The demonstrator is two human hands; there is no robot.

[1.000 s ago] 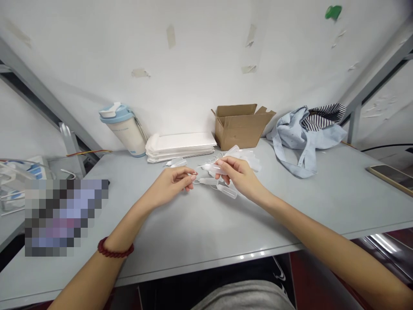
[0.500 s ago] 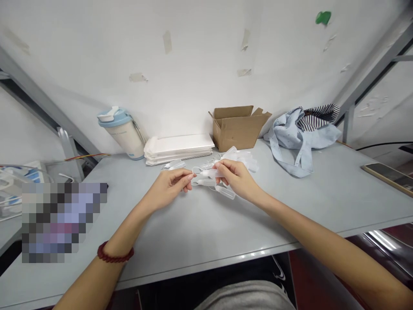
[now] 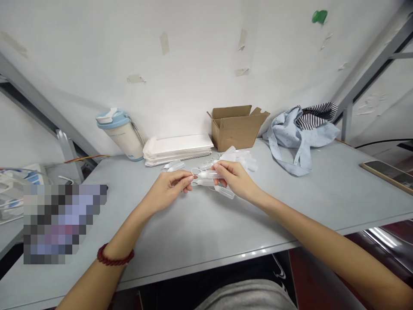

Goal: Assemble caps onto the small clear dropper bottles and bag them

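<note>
My right hand (image 3: 232, 175) pinches a small translucent needle-tip squeeze bottle (image 3: 209, 174) between thumb and fingers, its tip pointing left. My left hand (image 3: 174, 184) is closed at that tip, thumb and forefinger pinching the tiny cap (image 3: 194, 176) at the end of the bottle's thin looped strap. The fingertips partly hide the cap. Just below the held bottle, a similar bottle (image 3: 225, 192) lies on the table, with another between it and my hands. More such bottles (image 3: 247, 160) lie in a loose heap behind my right hand, and a few (image 3: 174, 165) lie behind my left.
An opened cardboard box (image 3: 237, 131) stands against the wall beside a stack of white padded envelopes (image 3: 179, 146). A cream and blue tumbler (image 3: 121, 135) leans at the left. On the right are a light blue cloth bag (image 3: 290, 137) and a phone (image 3: 389, 174). A blurred-out item (image 3: 67, 224) lies left.
My left fingertips and the bottle tip have come slightly closer together. The bottle in my right hand has shifted a little left. The view has moved slightly.
</note>
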